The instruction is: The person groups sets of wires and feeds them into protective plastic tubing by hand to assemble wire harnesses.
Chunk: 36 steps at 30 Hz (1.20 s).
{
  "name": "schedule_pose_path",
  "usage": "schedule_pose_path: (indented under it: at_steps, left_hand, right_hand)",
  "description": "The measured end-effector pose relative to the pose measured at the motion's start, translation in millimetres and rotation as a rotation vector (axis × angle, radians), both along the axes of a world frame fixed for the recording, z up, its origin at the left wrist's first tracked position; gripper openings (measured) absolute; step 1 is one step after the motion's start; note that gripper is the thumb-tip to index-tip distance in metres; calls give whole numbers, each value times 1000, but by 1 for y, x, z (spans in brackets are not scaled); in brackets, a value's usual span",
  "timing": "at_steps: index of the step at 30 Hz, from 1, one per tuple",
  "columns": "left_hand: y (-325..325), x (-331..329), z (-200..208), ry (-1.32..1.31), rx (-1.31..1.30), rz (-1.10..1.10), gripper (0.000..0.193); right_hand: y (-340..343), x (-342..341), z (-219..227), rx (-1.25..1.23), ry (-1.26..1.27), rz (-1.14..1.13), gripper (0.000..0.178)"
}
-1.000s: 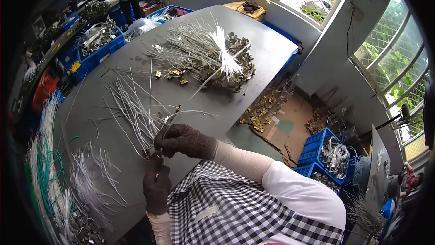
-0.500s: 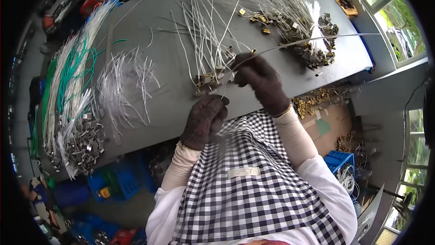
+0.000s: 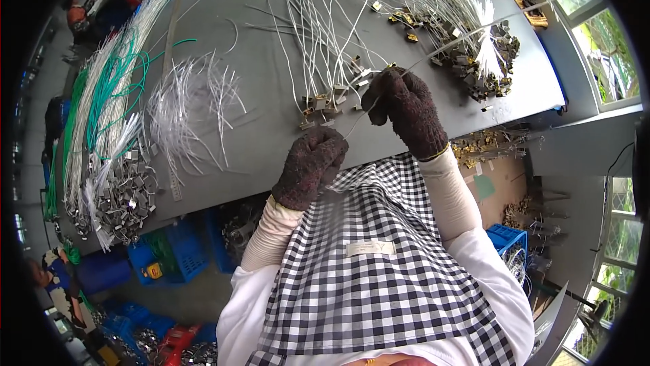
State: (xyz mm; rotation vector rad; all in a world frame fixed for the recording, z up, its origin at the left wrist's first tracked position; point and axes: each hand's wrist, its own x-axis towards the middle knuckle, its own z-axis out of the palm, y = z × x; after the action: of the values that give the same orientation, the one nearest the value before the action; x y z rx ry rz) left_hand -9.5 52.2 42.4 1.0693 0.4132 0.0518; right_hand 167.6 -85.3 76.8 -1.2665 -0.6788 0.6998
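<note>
In dark knitted gloves, both hands work over the front edge of the grey table (image 3: pixel 257 136). My left hand (image 3: pixel 310 166) is closed, pinching one end of a thin grey wire (image 3: pixel 467 35). My right hand (image 3: pixel 409 112) is closed around the same wire farther along. Beyond it the wire runs long and slightly bowed to the upper right. Just past my hands lie several small metal blocks (image 3: pixel 325 102) with pale wires (image 3: pixel 308 41) fanning away from me. Whether a block sits in my left fingers is hidden.
To the left are clear plastic ties (image 3: pixel 179 109), green cords (image 3: pixel 101 115) and bundled wires with metal blocks (image 3: pixel 128 197). A large tied bundle (image 3: pixel 485 48) with brass-coloured blocks lies at right. Blue crates (image 3: pixel 176 257) stand below; loose brass pieces (image 3: pixel 474 148) fill a lower shelf.
My right hand has moved slightly right, away from the left, and the wire's far part now slants up more steeply. The left hand keeps its pinch. The whole view has shifted a little.
</note>
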Motion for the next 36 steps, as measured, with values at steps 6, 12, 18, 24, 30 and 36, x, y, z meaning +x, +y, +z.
schedule_pose_path:
  at_steps: [6, 12, 18, 24, 30, 36]
  left_hand:
    - [4, 3, 0, 52, -63, 38, 9]
    - [-7, 6, -13, -213, 48, 97, 19]
    - [2, 1, -11, -236, -21, 23, 31]
    - [-4, 13, -11, -113, 92, 169, 44]
    - [-4, 15, -26, 29, 44, 281, 49]
    - [42, 39, -67, -16, 751, 472, 44]
  right_hand:
    - [-3, -10, -9, 14, 120, -61, 50]
    - [3, -37, -29, -104, 59, 34, 48]
    - [3, -21, 11, -329, -41, -147, 37]
    - [16, -42, -22, -110, 5, -151, 32]
    - [25, -38, -28, -257, -108, -83, 35]
    - [61, 24, -40, -423, -663, -164, 35]
